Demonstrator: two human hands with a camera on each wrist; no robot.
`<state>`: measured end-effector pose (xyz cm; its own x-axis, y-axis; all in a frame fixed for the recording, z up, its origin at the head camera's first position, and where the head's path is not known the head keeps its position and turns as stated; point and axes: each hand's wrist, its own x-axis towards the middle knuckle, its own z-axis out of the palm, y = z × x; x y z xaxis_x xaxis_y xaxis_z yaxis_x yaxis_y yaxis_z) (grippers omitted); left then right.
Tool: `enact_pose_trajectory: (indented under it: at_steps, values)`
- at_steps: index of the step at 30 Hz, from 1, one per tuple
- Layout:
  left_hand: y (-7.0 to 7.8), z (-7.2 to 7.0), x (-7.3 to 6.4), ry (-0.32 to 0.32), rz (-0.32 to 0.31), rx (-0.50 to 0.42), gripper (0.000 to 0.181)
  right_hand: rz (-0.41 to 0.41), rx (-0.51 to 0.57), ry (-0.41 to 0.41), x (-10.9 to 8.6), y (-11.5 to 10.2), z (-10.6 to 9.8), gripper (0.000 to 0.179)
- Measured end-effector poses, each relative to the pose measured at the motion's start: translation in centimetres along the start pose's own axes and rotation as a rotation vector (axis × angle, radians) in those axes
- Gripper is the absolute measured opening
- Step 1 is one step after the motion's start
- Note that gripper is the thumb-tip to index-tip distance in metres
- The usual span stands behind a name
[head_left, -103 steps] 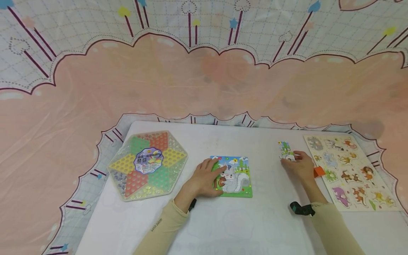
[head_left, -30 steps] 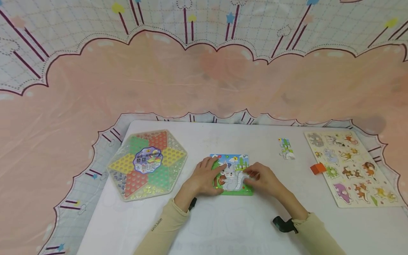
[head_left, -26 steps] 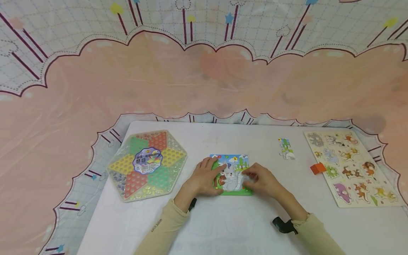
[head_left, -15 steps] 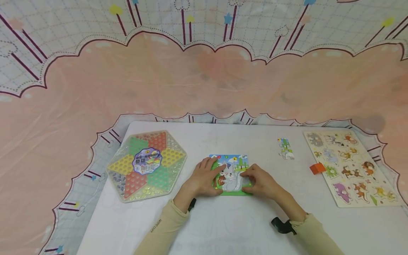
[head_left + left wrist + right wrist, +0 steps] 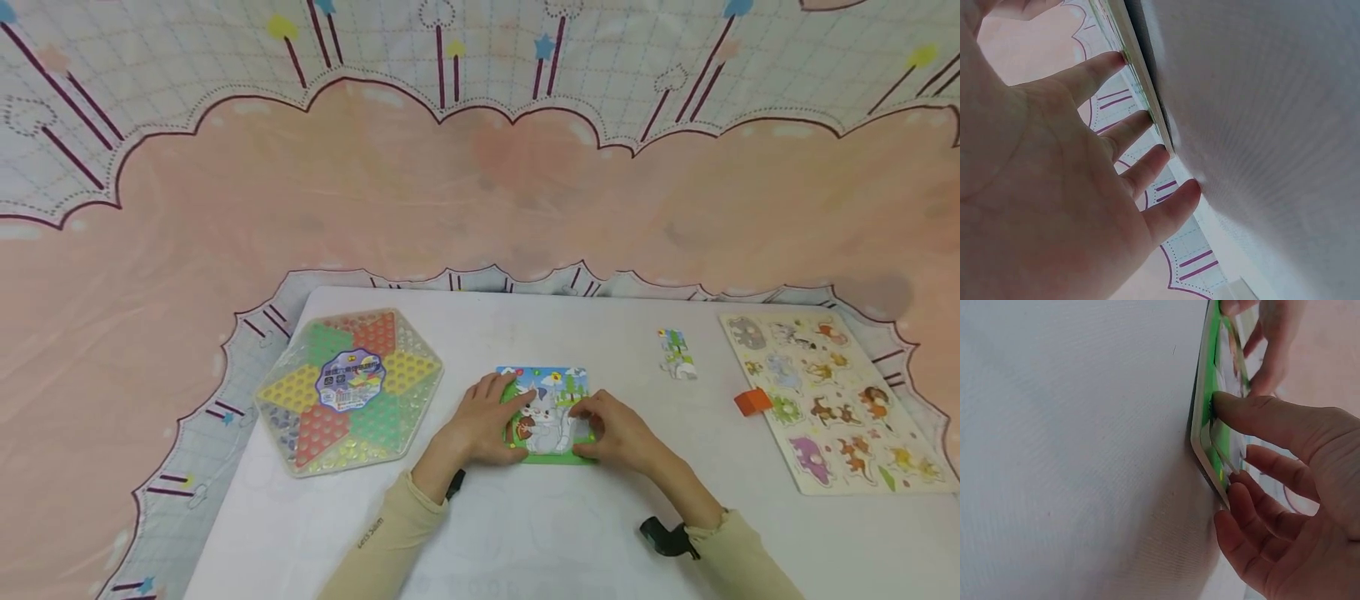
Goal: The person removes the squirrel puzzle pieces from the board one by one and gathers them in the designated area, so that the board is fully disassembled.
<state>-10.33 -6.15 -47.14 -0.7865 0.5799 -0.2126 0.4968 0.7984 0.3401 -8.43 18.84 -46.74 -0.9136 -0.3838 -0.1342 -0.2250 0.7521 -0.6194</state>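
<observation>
A square jigsaw puzzle board with a grey squirrel picture and green border lies mid-table. My left hand rests over its left side, fingers spread and fairly straight; in the left wrist view, fingertips touch along the board's edge. Over the board's lower right my right hand pinches a puzzle piece, which tilts slightly up from the board in the right wrist view. The thumb is at the near border and the other fingers lie on the far side. The hand covers much of this piece.
Loose puzzle pieces lie together to the board's right. Beyond them are an orange block and a wooden animal puzzle. A hexagonal Chinese checkers board lies at left. A patterned cloth hangs behind the white table.
My right hand has moved left from the loose pieces to the squirrel board, then shifted slightly inward, its thumb settling at the lower border. The left hand has stayed in place.
</observation>
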Motion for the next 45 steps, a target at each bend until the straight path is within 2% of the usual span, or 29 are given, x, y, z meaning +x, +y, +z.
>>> enact_pose_trajectory:
  at_steps: [13, 19, 25, 30, 35, 38, 45]
  values:
    - [0.5, 0.5, -0.4, 0.016, -0.002, 0.008, 0.08, -0.014, 0.038, -0.038, -1.0, -0.1, 0.3, 0.046]
    - [0.6, 0.7, -0.5, 0.025, 0.001, 0.014, 0.08, -0.077, 0.07, -0.048, -1.6, 0.0, 0.4, 0.055]
    - [0.5, 0.4, -0.4, 0.022, 0.002, -0.001, 0.08, -0.102, 0.136, -0.046, -1.2, 0.6, 0.4, 0.052]
    - [0.4, 0.2, -0.5, 0.015, -0.008, -0.002, 0.08, -0.115, 0.188, -0.012, -1.2, 1.0, 0.8, 0.048]
    - [0.2, 0.1, -0.4, 0.023, 0.0, -0.009, 0.08, -0.129, 0.257, 0.086, -1.1, 1.1, 0.9, 0.044]
    - [0.1, 0.0, -0.3, 0.02, 0.002, -0.006, 0.08, -0.108, 0.301, 0.13, -1.1, 1.3, 0.8, 0.043]
    - [0.0, 0.1, -0.2, 0.0, -0.003, 0.009, 0.081, 0.042, 0.377, 0.193, -1.6, 1.9, 0.6, 0.042]
